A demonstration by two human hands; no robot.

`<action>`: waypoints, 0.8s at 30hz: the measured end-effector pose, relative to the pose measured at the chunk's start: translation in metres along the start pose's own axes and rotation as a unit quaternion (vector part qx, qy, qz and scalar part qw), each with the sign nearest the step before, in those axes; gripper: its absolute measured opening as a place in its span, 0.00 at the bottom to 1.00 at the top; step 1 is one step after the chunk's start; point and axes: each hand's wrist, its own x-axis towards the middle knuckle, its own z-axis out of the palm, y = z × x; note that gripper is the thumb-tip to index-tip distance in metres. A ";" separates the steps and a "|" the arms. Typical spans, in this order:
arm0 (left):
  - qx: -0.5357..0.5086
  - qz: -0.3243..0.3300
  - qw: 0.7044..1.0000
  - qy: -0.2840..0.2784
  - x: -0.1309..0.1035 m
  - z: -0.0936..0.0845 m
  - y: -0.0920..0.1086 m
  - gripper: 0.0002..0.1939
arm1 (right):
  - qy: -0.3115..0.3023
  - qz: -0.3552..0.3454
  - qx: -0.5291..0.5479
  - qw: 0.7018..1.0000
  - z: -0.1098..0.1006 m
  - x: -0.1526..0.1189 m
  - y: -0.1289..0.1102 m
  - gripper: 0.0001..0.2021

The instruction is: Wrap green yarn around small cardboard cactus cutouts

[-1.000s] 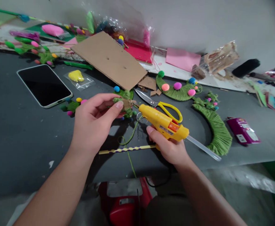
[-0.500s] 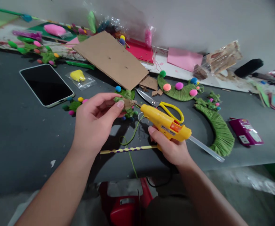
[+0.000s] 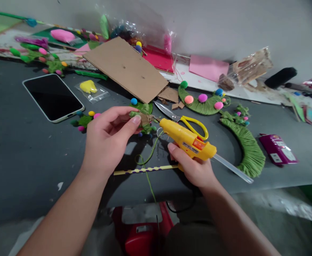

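Between the thumb and fingers of my left hand (image 3: 107, 137) is a small cardboard piece (image 3: 145, 118) partly wrapped in green yarn. My right hand (image 3: 194, 169) is wrapped around the handle of a yellow glue gun (image 3: 186, 137), with a clear glue stick (image 3: 234, 169) poking out of its back. The gun's nozzle (image 3: 156, 119) points left at the cardboard's edge; whether it touches I cannot tell. A strand of green yarn (image 3: 152, 153) trails down from near the piece to the table's front edge. Scissors with yellow handles (image 3: 195, 128) lie just behind the gun.
Yarn-wrapped green arcs (image 3: 249, 149) with pompoms lie at the right, near a purple device (image 3: 278, 149). A phone (image 3: 53, 97) and a bag of yellow material (image 3: 90, 89) are at left. A cardboard sheet (image 3: 126, 67) lies behind my hands, a spotted pencil-like stick (image 3: 145, 170) in front.
Both hands keep almost the same pose, with the cardboard piece and glue gun still held close together. The whole view has shifted very slightly.
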 end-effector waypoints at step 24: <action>0.005 0.025 1.000 0.012 -0.002 0.000 0.000 0.10 | -0.005 0.017 -0.007 1.000 -0.001 0.000 -0.004 0.19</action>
